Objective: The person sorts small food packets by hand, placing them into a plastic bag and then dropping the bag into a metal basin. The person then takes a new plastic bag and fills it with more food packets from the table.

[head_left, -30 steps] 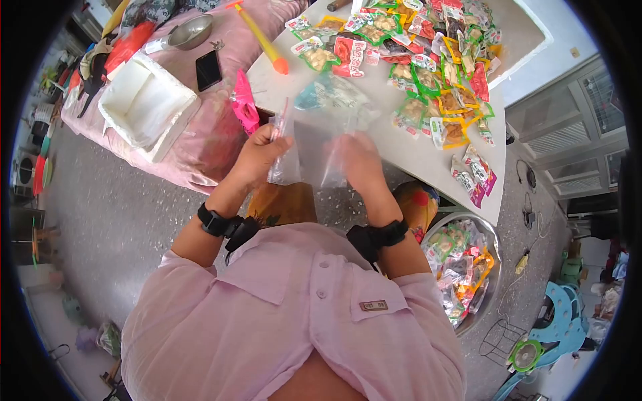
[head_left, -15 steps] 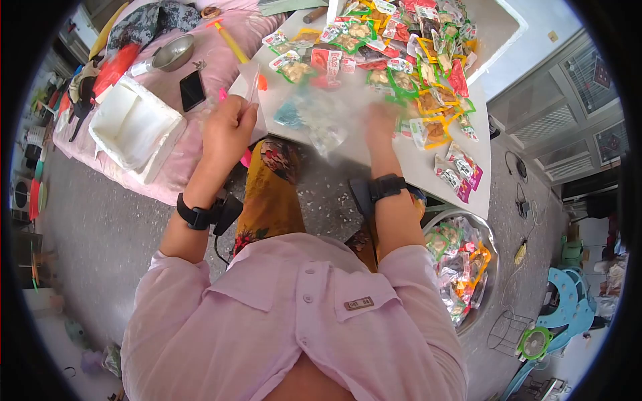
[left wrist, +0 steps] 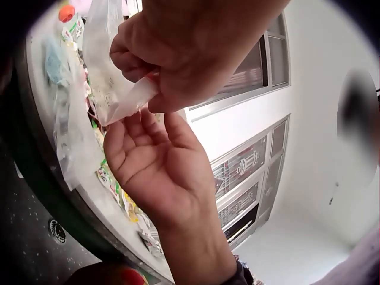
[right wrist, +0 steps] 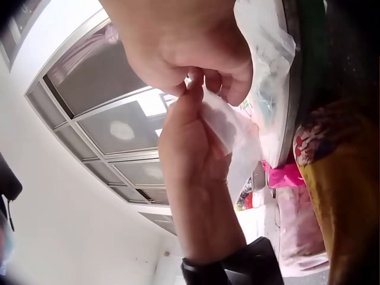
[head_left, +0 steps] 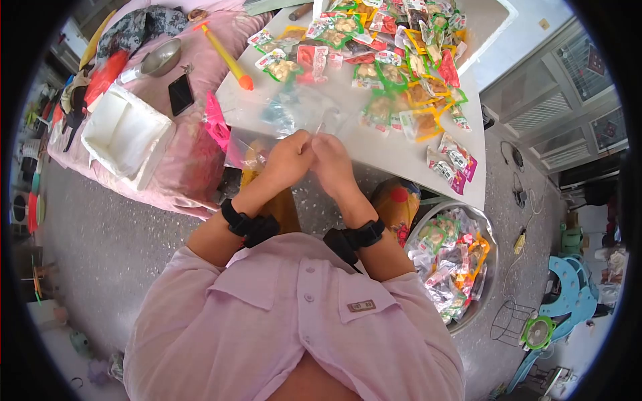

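Note:
In the head view my left hand [head_left: 289, 157] and right hand [head_left: 331, 160] meet at the near edge of the white table [head_left: 401, 160]. Both pinch the top of a small clear plastic bag [head_left: 244, 150], which hangs to the left of my left hand. The left wrist view shows my left hand [left wrist: 190, 53] gripping the bag [left wrist: 119, 89] while my right hand [left wrist: 154, 172] touches its edge from below. From the right wrist, my right hand [right wrist: 190, 47] curls against the left hand [right wrist: 190, 154], with the bag [right wrist: 231, 130] between them.
Several colourful snack packets [head_left: 394, 73] cover the far part of the table. Another clear bag [head_left: 291, 110] lies just beyond my hands. A metal basin [head_left: 491, 240] of packets stands on the floor at right. At left are a white foam box [head_left: 124, 134] and a phone [head_left: 180, 93].
Half a second ago my hands were apart, the left raised by the table's left corner and the right out over the packets. Both have come back together at the near edge on the bag.

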A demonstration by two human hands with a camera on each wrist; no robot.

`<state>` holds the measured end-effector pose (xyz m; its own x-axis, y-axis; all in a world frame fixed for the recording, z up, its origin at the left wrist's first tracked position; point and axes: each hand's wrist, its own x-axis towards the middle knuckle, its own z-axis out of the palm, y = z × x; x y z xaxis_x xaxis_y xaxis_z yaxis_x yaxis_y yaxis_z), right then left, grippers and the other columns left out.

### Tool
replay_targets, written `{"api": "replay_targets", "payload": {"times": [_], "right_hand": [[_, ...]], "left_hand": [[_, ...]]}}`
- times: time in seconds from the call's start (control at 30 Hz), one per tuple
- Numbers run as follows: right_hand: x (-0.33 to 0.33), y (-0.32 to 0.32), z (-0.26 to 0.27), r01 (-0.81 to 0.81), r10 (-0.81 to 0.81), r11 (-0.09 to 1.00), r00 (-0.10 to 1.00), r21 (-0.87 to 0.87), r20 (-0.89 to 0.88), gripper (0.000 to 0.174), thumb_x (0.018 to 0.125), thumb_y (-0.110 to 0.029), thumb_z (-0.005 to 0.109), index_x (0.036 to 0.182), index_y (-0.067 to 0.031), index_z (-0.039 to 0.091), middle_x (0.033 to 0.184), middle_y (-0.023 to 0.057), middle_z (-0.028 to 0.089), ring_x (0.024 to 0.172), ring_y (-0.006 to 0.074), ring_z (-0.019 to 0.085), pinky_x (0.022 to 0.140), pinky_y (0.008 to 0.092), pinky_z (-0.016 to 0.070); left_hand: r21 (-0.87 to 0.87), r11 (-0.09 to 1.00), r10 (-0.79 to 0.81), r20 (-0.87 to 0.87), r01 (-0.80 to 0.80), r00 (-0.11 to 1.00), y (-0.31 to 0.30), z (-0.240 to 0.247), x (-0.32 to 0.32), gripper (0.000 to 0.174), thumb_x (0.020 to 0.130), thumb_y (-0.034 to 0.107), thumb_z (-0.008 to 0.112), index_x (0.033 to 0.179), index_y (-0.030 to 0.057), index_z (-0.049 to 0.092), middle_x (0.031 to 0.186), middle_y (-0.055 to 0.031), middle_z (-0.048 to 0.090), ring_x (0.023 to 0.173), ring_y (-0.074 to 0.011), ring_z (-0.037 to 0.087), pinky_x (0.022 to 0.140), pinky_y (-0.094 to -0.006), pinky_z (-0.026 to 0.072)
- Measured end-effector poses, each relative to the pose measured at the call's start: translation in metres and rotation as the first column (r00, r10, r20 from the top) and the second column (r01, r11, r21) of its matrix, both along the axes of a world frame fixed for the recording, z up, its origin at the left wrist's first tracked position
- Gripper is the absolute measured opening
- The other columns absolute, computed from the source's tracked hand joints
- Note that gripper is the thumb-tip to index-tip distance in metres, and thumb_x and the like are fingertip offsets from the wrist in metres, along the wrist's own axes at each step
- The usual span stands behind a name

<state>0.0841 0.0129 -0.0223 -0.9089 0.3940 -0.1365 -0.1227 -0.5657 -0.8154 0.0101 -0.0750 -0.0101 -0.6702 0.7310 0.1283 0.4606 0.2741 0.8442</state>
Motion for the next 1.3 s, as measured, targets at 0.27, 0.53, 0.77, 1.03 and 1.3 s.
{"api": "replay_targets", "payload": {"times": [0.27,0.53,0.77,1.03,1.3], "right_hand": [[0.006,-0.006,-0.007,0.003,-0.002,0.996,1.0,0.092,-0.012,0.019,0.082,-0.015,0.046,0.096,-0.0019,0.046,0.091,0.0058,0.049,0.082,0.014,0.048,0.071,0.0289,0.0428],[0.008,-0.014,-0.004,0.084,-0.113,0.965,0.988,0.25,0.103,0.027,0.079,-0.017,0.052,0.097,0.0009,0.048,0.092,0.0081,0.05,0.084,0.0156,0.049,0.07,0.0268,0.0419],[0.009,-0.018,0.017,0.064,-0.142,0.879,0.981,0.473,0.129,0.025,0.076,-0.018,0.054,0.09,0.0021,0.05,0.082,0.007,0.052,0.075,0.0135,0.05,0.065,0.0244,0.041],[0.003,-0.019,0.015,-0.024,0.022,1.0,0.995,0.012,0.098,0.019,0.08,-0.021,0.049,0.082,-0.0021,0.048,0.076,0.0053,0.051,0.068,0.0111,0.05,0.058,0.0244,0.0433],[-0.029,0.003,0.036,0.06,-0.126,0.902,0.984,0.427,0.128,0.013,0.08,-0.014,0.046,0.084,-0.0021,0.049,0.073,0.003,0.052,0.064,0.0101,0.051,0.055,0.022,0.0416]], "left_hand": [[0.114,0.992,-0.08,0.335,0.044,0.939,-0.019,-0.006,-0.007,0.012,0.08,0.011,0.048,0.084,0.001,0.053,0.074,-0.0011,0.053,0.067,-0.0054,0.045,0.059,-0.0196,0.0374],[0.245,0.967,-0.091,0.608,-0.077,0.789,-0.021,-0.003,0.002,0.007,0.079,0.009,0.052,0.076,0.003,0.052,0.07,0.0017,0.05,0.063,-0.004,0.043,0.057,-0.0197,0.0363],[0.067,0.998,0.0,0.101,-0.007,0.995,-0.028,-0.005,0.005,0.01,0.076,0.01,0.055,0.072,0.0032,0.049,0.066,0.0004,0.049,0.062,-0.0044,0.045,0.054,-0.0189,0.0369],[0.177,0.983,-0.052,0.512,-0.046,0.858,-0.039,0.01,0.005,0.013,0.076,0.007,0.055,0.068,0.0048,0.046,0.062,0.0026,0.044,0.059,-0.0026,0.039,0.05,-0.0189,0.0321],[0.325,0.934,0.296,-0.469,-0.149,0.832,-0.045,0.071,-0.037,0.01,0.068,0.003,0.055,0.066,0.0049,0.045,0.058,-0.0044,0.044,0.053,-0.0159,0.045,0.048,-0.027,0.0372]]}}
